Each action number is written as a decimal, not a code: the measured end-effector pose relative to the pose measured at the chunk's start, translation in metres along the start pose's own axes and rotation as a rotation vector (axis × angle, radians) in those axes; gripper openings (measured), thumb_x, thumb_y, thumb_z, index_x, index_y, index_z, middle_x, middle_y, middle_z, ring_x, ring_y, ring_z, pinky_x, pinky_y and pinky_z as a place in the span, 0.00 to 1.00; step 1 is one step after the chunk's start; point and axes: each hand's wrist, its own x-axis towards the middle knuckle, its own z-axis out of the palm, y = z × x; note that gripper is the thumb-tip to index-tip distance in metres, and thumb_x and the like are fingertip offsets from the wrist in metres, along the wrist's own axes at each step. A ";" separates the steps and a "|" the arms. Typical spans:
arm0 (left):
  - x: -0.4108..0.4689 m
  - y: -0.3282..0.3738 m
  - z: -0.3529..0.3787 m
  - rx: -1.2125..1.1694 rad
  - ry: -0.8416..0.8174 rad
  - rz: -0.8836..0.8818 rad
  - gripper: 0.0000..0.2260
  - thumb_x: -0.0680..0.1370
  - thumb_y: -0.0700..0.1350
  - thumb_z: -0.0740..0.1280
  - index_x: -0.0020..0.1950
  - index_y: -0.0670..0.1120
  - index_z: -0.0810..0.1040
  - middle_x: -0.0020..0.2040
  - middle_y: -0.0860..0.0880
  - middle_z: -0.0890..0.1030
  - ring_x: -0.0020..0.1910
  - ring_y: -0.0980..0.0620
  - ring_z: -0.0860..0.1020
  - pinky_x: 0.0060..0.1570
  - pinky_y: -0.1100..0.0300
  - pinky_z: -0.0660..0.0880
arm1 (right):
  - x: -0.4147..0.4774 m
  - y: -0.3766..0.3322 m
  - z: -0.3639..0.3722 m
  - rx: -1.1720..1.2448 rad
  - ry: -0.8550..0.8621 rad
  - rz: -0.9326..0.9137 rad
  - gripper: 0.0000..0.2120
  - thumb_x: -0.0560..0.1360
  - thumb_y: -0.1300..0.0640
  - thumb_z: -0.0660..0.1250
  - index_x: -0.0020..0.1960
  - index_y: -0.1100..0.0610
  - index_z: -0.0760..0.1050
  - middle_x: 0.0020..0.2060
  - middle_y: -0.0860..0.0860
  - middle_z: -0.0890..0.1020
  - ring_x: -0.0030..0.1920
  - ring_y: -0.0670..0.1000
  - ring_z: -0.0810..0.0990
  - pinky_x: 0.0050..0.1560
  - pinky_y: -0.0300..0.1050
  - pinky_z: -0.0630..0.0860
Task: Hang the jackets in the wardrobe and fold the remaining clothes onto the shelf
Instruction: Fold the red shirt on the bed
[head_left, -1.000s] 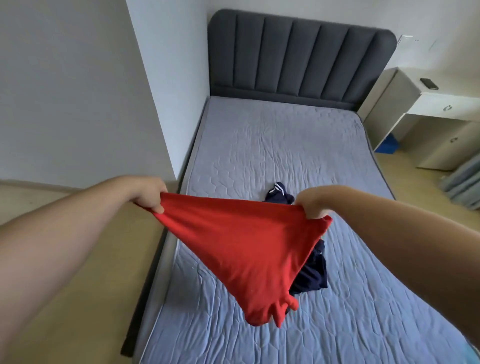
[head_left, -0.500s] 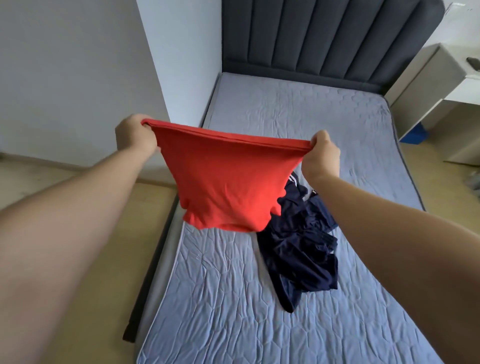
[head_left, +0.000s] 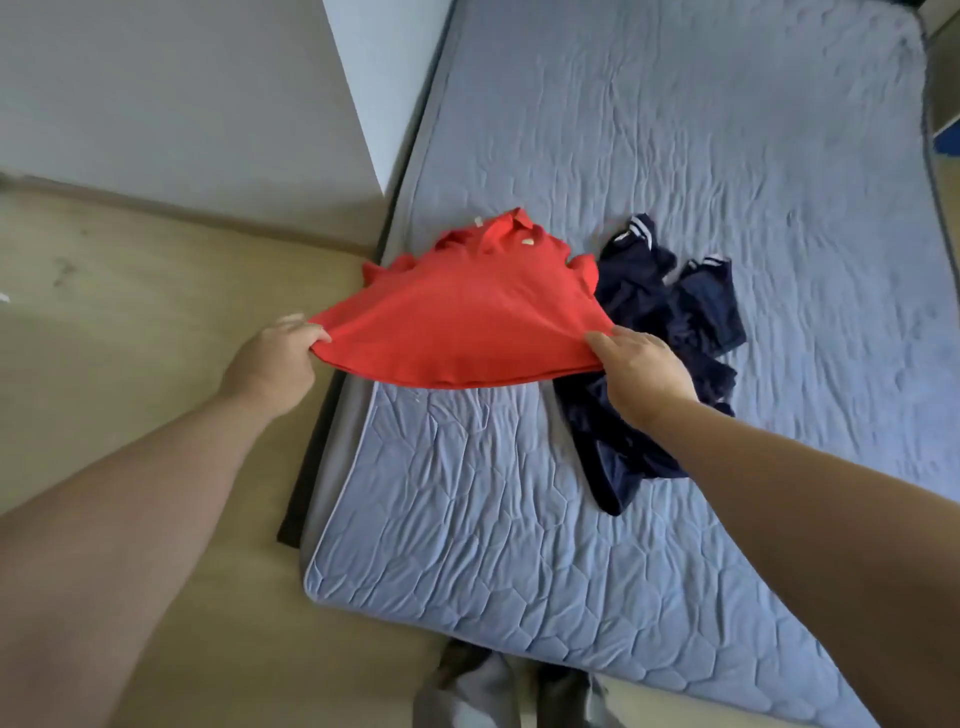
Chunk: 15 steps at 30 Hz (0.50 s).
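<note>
A red polo shirt (head_left: 467, 317) is stretched over the left side of the bed (head_left: 675, 156), its collar end resting on the mattress and its hem held up toward me. My left hand (head_left: 272, 358) pinches the hem's left corner, out over the floor beside the bed. My right hand (head_left: 641, 366) grips the hem's right corner. A crumpled navy garment (head_left: 670, 332) with white-striped cuffs lies on the mattress just right of the shirt, partly under my right hand and forearm.
The bed's quilted blue cover fills the right half of the view. A white wall panel (head_left: 374, 78) meets the bed's left edge. Wooden floor (head_left: 130, 322) lies to the left. My grey trouser legs (head_left: 498, 691) stand at the bed's foot.
I have lowered the red shirt from hanging in the air onto the bed, collar end landing away from me. My view has tilted down toward the mattress.
</note>
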 end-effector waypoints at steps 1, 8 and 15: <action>-0.015 -0.016 0.029 0.055 -0.102 0.008 0.24 0.72 0.25 0.60 0.63 0.40 0.82 0.65 0.38 0.80 0.70 0.39 0.74 0.67 0.46 0.72 | -0.006 -0.002 0.032 -0.028 -0.092 -0.033 0.21 0.76 0.66 0.60 0.68 0.57 0.73 0.59 0.56 0.80 0.63 0.60 0.76 0.66 0.51 0.68; -0.107 -0.084 0.213 0.549 -0.610 0.156 0.26 0.83 0.36 0.50 0.82 0.48 0.59 0.80 0.49 0.63 0.81 0.48 0.57 0.73 0.53 0.63 | -0.058 -0.015 0.248 -0.263 -0.444 -0.174 0.23 0.81 0.63 0.52 0.76 0.57 0.63 0.71 0.52 0.72 0.76 0.56 0.65 0.75 0.48 0.60; -0.174 -0.100 0.309 0.735 -0.720 0.164 0.26 0.82 0.36 0.49 0.82 0.44 0.57 0.81 0.46 0.62 0.81 0.46 0.56 0.73 0.51 0.59 | -0.108 -0.034 0.353 -0.372 -0.601 -0.128 0.18 0.79 0.66 0.55 0.67 0.61 0.73 0.62 0.56 0.77 0.65 0.59 0.74 0.58 0.53 0.75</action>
